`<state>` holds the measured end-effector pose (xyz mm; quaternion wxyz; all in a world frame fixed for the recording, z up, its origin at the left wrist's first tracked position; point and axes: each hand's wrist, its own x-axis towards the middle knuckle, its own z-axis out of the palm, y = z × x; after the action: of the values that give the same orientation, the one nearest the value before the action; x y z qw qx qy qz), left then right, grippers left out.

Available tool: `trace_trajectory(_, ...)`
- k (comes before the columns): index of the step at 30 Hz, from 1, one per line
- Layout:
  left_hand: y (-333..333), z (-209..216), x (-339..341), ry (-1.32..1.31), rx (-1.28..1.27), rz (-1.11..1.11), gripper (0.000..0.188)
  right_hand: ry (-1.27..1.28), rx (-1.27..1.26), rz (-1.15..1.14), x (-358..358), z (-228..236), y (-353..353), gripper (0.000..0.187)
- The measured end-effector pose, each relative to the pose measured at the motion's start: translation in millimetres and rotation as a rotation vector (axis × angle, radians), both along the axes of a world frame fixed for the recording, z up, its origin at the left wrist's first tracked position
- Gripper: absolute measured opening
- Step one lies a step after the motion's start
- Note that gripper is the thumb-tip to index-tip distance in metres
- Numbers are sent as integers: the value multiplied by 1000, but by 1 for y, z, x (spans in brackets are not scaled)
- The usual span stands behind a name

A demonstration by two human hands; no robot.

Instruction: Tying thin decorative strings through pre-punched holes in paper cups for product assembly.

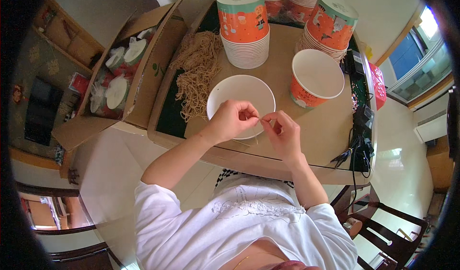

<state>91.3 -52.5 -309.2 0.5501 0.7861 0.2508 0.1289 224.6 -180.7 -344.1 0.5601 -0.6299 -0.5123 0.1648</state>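
Both my hands meet over the near rim of a white paper tub (221, 91) that stands on the table, its mouth facing up. My left hand (232, 120) pinches a thin tan string (255, 138) between thumb and fingertips. Close beside it, my right hand (283, 130) is pinched at the same spot, its fingertips nearly touching the left ones. Loose string ends hang below the fingers; the finest part of the string is too small to make out. To the left of the tub lies a tangled heap of tan string (197, 66).
Stacked paper tubs (243, 28) stand upside down at the back, another stack (331, 23) farther right. An upright orange tub (309, 95) is right of my hands. An open carton (155, 71) with wrapped tubs is at left. Black cables and adapters (362, 145) line the right edge.
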Motion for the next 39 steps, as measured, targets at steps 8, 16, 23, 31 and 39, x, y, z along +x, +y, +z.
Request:
trace_trajectory(8,-1,3,0,74,-15,3,7,-17,-1,3,0,2,-1,7)
trace_trajectory(16,2,5,-5,59,-18,12,6,8,6,-27,-2,3,-1,9)
trace_trajectory(23,0,9,-4,29,-101,8,10,-38,16,23,0,5,0,11)
trace_trajectory(31,-5,14,0,-9,-75,38,11,-35,-5,38,-2,8,-1,9)
trace_trajectory(39,-17,-17,5,-183,15,157,12,-25,2,45,-3,2,1,9)
